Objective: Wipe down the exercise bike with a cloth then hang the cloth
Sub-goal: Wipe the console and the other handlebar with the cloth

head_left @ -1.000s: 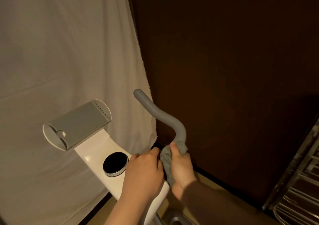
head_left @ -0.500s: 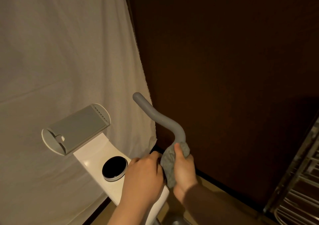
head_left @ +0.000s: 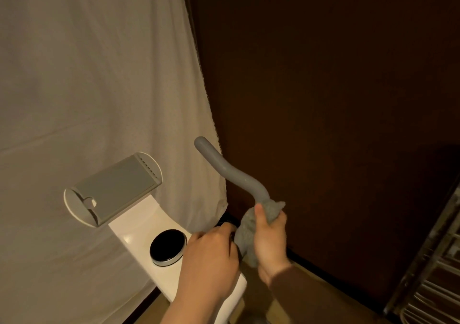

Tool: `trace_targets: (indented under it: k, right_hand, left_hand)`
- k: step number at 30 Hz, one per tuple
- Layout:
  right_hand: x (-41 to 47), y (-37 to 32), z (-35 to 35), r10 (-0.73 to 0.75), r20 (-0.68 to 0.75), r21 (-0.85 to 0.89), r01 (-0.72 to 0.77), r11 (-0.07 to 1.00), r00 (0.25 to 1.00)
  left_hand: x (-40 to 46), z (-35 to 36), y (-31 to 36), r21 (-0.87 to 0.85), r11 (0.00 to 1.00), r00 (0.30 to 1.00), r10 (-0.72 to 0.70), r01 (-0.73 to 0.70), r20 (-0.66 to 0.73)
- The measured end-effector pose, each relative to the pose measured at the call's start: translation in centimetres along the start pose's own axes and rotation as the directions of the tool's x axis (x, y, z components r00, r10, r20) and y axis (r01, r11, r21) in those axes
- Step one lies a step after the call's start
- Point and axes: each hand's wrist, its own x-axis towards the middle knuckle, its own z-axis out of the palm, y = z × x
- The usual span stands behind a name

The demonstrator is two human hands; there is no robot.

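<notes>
Nearest, low in the middle of the view, the left hand point(head_left: 211, 261) lies knuckles-up on the white body of the exercise bike point(head_left: 139, 229), its fingers curled down over the right edge of that body; what the fingertips touch is hidden. Just to its right, the right hand point(head_left: 270, 239), with a brown sleeve point(head_left: 298, 289) at the wrist, grips the grey cloth point(head_left: 246, 234). Its fingers are wrapped round the cloth, and the thumb presses along the near side, pointing up. The cloth is bunched round the lower end of the grey handlebar point(head_left: 231, 172), right where the bar bends down, and a loose tail of it hangs below the hand, between the two hands.

Just left of the left hand, a round black dial point(head_left: 168, 246) with a silver rim sits on the white body. Farther and to the left, a grey tilted holder point(head_left: 117, 186) with white rounded ends stands at the top of the body. The handlebar rises from the cloth and curves away to the far left, its rounded tip free.

Behind the bike a pale sheet point(head_left: 87, 75) hangs across the left half of the scene. A dark brown wall point(head_left: 323, 75) fills the right half. At the near right edge stands a metal wire rack point(head_left: 433, 274).
</notes>
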Motion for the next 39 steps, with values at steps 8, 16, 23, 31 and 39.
trace_targets:
  k: [8, 16, 23, 31, 39]
  right_hand:
    - [0.7, 0.4, -0.3, 0.065, 0.029, 0.046, -0.067, 0.997, 0.997]
    - [0.2, 1.5, 0.4, 0.218, 0.032, 0.018, -0.219, 0.976, 0.975]
    - [-0.5, 1.4, 0.2, 0.219, 0.1, 0.021, -0.222, 0.975, 0.971]
    - [-0.1, 0.9, 0.6, 0.226, 0.018, 0.031, -0.226, 0.974, 0.974]
    - [-0.9, 0.4, 0.1, 0.117, 0.12, -0.069, -0.11, 0.992, 0.986]
  left_hand:
    - [0.0, -0.3, 0.5, 0.002, 1.0, 1.0, -0.014, 0.014, 0.014]
    - [0.0, -0.3, 0.3, -0.006, 1.0, 1.0, -0.018, 0.018, 0.024]
    - [0.0, -0.3, 0.2, -0.02, 1.0, 1.0, -0.007, 0.007, 0.002]
    - [-0.1, -0.3, 0.2, 0.01, 1.0, 1.0, -0.001, 0.001, 0.02]
    - [-0.1, -0.3, 0.2, 0.007, 1.0, 1.0, -0.004, 0.004, 0.027]
